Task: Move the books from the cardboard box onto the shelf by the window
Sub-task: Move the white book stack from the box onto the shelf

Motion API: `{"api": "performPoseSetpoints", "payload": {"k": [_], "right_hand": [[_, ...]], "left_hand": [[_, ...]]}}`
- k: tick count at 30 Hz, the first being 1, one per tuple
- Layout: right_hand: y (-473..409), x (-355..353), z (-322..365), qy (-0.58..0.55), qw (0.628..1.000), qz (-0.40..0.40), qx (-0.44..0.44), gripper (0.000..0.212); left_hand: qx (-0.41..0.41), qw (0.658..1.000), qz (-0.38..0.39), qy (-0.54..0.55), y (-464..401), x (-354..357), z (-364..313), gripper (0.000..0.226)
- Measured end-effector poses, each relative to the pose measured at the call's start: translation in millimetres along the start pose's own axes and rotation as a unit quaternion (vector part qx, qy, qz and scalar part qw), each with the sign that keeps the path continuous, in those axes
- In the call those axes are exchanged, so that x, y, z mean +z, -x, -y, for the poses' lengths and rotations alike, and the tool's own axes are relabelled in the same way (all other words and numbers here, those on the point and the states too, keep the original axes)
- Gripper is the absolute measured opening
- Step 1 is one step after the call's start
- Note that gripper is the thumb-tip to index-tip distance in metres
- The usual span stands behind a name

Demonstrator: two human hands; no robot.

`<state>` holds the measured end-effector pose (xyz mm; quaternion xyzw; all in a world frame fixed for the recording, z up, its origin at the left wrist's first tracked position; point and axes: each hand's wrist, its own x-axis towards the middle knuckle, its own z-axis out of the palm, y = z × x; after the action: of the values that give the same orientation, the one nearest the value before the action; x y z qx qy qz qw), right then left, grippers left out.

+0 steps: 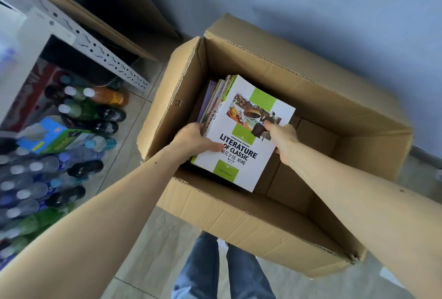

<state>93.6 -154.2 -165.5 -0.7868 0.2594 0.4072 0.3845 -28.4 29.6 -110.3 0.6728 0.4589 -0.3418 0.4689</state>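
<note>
Several paperback books point(241, 131) sit as one stack inside the cardboard box point(334, 239), clamped between the left hand point(196, 139) and right hand point(282, 140), both closed on its sides; glossy covers look slippery and the stack heavy, so squeezing low near the spines seems wisest

Open brown cardboard box point(299, 78) on the floor, flaps up. Stack of paperback books point(215, 105) inside at its left wall, tilted, gripped at both sides. Top book point(244, 136): white cover, green blocks, title "LITERATURE OF CLASSIC".
</note>
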Motion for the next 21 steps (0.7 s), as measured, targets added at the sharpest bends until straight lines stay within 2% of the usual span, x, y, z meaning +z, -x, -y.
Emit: {"api": "performPoseSetpoints", "payload": {"k": [5,9,11,14,15,18,19,21], "right_hand": [[19,-9,9,-0.011,1.000,0.011,0.011,0.068],[51,-26,27,-0.014,0.999,0.037,-0.004,0.071],[59,-38,35,-0.022,0.997,0.071,-0.012,0.085],[68,-55,53,-0.022,0.991,0.129,-0.028,0.122],[86,-60,66,-0.024,0.988,0.149,-0.042,0.117],[181,-75,124,0.002,0.975,0.196,-0.108,0.047],[206,-80,141,0.010,0.968,0.212,-0.133,0.033],[248,-87,173,0.022,0.949,0.256,-0.181,0.023]], "left_hand": [[-0.007,0.990,0.068,0.120,27,-7,-5,0.050],[-0.003,0.982,0.082,0.172,64,-20,-6,0.044],[0.010,0.980,0.079,0.182,84,-31,-8,0.050],[0.032,0.974,0.080,0.207,129,-55,-16,0.057],[0.041,0.972,0.080,0.219,144,-63,-20,0.056],[0.093,0.955,0.075,0.271,199,-93,-27,0.044],[0.111,0.949,0.069,0.288,218,-105,-30,0.044],[0.143,0.937,0.058,0.313,252,-129,-34,0.068]]}}
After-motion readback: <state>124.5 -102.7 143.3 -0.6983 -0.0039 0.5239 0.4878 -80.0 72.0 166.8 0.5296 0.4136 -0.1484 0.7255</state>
